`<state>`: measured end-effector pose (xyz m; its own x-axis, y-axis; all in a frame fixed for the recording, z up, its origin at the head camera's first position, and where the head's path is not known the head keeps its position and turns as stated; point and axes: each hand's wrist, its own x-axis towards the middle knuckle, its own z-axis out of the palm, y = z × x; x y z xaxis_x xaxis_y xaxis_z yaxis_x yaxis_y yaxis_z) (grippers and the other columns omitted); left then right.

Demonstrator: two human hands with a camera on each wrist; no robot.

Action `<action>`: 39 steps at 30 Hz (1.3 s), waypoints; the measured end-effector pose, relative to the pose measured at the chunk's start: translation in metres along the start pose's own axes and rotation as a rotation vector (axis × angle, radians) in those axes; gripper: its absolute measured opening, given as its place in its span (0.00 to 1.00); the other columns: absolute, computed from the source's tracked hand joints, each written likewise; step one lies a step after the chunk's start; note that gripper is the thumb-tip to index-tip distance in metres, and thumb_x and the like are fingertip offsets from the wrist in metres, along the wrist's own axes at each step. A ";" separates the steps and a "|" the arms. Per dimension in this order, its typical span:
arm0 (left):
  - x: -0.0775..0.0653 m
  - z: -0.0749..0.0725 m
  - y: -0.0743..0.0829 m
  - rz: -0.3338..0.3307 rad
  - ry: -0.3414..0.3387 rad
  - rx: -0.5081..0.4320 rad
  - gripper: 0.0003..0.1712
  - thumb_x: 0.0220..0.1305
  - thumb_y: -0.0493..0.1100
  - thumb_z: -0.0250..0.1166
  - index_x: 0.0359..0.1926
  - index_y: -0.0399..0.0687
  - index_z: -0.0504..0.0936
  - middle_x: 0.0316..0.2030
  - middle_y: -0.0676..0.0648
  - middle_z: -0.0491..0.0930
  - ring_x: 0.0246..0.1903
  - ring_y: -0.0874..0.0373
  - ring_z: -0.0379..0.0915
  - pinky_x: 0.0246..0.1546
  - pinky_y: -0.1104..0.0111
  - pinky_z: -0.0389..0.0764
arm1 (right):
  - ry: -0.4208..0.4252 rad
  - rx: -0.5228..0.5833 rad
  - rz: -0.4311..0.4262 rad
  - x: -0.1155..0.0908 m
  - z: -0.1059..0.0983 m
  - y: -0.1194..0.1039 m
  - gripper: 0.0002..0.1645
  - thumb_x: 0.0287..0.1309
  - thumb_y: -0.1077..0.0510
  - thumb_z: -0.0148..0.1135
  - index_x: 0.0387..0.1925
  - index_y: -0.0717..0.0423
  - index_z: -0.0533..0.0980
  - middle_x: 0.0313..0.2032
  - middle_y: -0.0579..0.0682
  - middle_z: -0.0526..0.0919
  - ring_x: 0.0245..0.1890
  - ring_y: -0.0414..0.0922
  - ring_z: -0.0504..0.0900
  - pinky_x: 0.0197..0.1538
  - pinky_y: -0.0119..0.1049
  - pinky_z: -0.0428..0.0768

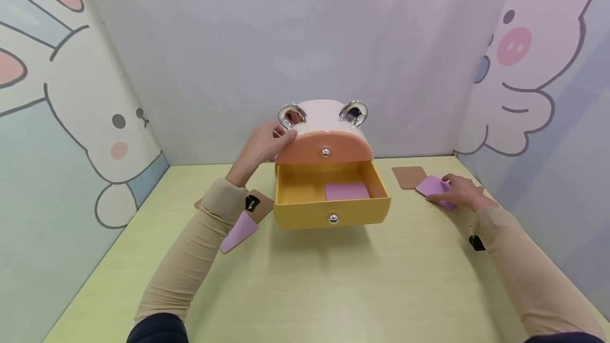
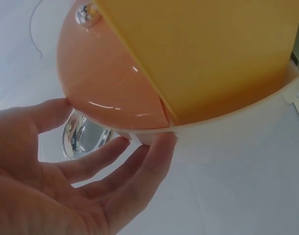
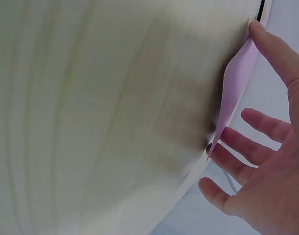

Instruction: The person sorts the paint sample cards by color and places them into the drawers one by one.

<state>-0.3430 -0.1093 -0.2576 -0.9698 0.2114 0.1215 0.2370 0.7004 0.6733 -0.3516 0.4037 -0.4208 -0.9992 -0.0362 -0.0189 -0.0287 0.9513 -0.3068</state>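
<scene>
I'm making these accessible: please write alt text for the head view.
A person's left hand holds the side of a white-and-orange domed box, its yellow lower drawer open with a flat purple card inside. The right hand grips another purple card near a flat brown card on the yellow-green table. Other cards lie at left.

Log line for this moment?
left hand: holds white box | right hand: holds purple card | yellow drawer: open, another purple card inside | orange drawer: closed
</scene>
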 end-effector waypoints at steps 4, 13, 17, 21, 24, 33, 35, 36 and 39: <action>0.000 -0.001 -0.001 -0.001 0.001 0.001 0.25 0.67 0.61 0.56 0.47 0.44 0.76 0.50 0.41 0.78 0.45 0.48 0.77 0.36 0.57 0.85 | 0.005 0.048 0.003 -0.001 -0.005 -0.007 0.58 0.45 0.29 0.68 0.61 0.70 0.64 0.58 0.74 0.69 0.53 0.67 0.71 0.49 0.65 0.62; 0.001 0.000 0.000 0.015 0.007 -0.010 0.25 0.67 0.61 0.56 0.47 0.44 0.77 0.49 0.41 0.78 0.45 0.48 0.77 0.35 0.57 0.85 | 0.076 0.035 -0.096 -0.010 -0.022 -0.036 0.55 0.42 0.28 0.69 0.59 0.64 0.68 0.51 0.67 0.77 0.45 0.56 0.75 0.36 0.36 0.69; 0.001 0.001 -0.002 0.012 0.007 -0.010 0.25 0.67 0.61 0.56 0.47 0.43 0.77 0.49 0.40 0.79 0.45 0.48 0.77 0.35 0.56 0.85 | 0.089 0.045 -0.141 -0.015 -0.029 -0.052 0.54 0.41 0.29 0.71 0.59 0.63 0.69 0.49 0.64 0.77 0.44 0.54 0.74 0.36 0.33 0.68; -0.001 0.002 -0.003 0.013 0.009 -0.008 0.25 0.67 0.60 0.56 0.46 0.43 0.77 0.48 0.41 0.79 0.44 0.48 0.77 0.34 0.57 0.85 | 0.088 0.067 -0.167 -0.021 -0.037 -0.069 0.52 0.41 0.30 0.72 0.59 0.61 0.69 0.50 0.63 0.77 0.45 0.55 0.73 0.39 0.39 0.72; -0.002 0.003 -0.003 0.016 0.008 -0.009 0.24 0.67 0.60 0.57 0.46 0.43 0.77 0.48 0.40 0.79 0.44 0.48 0.77 0.34 0.57 0.85 | 0.085 0.090 -0.187 -0.028 -0.043 -0.082 0.51 0.42 0.32 0.72 0.59 0.60 0.69 0.53 0.63 0.75 0.48 0.56 0.72 0.43 0.45 0.74; 0.001 0.002 -0.003 0.005 0.013 -0.019 0.25 0.67 0.61 0.56 0.46 0.45 0.76 0.49 0.42 0.78 0.45 0.49 0.76 0.32 0.61 0.84 | 0.127 0.135 -0.324 -0.049 -0.075 -0.124 0.45 0.40 0.42 0.78 0.57 0.57 0.70 0.47 0.59 0.79 0.44 0.53 0.73 0.37 0.37 0.73; 0.000 0.001 -0.003 0.003 0.011 -0.021 0.25 0.67 0.61 0.56 0.46 0.45 0.76 0.49 0.42 0.78 0.45 0.48 0.76 0.34 0.59 0.85 | 0.109 0.154 -0.321 -0.053 -0.080 -0.132 0.45 0.39 0.41 0.78 0.57 0.55 0.70 0.49 0.58 0.78 0.46 0.53 0.73 0.37 0.38 0.74; 0.000 0.001 -0.003 0.003 0.010 -0.021 0.25 0.67 0.61 0.56 0.47 0.45 0.76 0.49 0.42 0.78 0.45 0.48 0.76 0.35 0.58 0.85 | 0.097 0.162 -0.314 -0.056 -0.082 -0.135 0.46 0.39 0.41 0.78 0.58 0.53 0.70 0.50 0.57 0.78 0.47 0.53 0.73 0.37 0.38 0.75; 0.000 0.001 -0.002 0.002 0.006 -0.020 0.25 0.67 0.62 0.56 0.47 0.45 0.76 0.50 0.41 0.78 0.45 0.48 0.76 0.37 0.56 0.85 | 0.073 0.179 -0.308 -0.062 -0.087 -0.144 0.46 0.38 0.39 0.78 0.58 0.49 0.70 0.54 0.55 0.76 0.50 0.53 0.72 0.38 0.39 0.76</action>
<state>-0.3433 -0.1102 -0.2600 -0.9697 0.2085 0.1270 0.2376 0.6864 0.6874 -0.2881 0.2956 -0.2928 -0.9440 -0.2852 0.1661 -0.3299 0.8302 -0.4493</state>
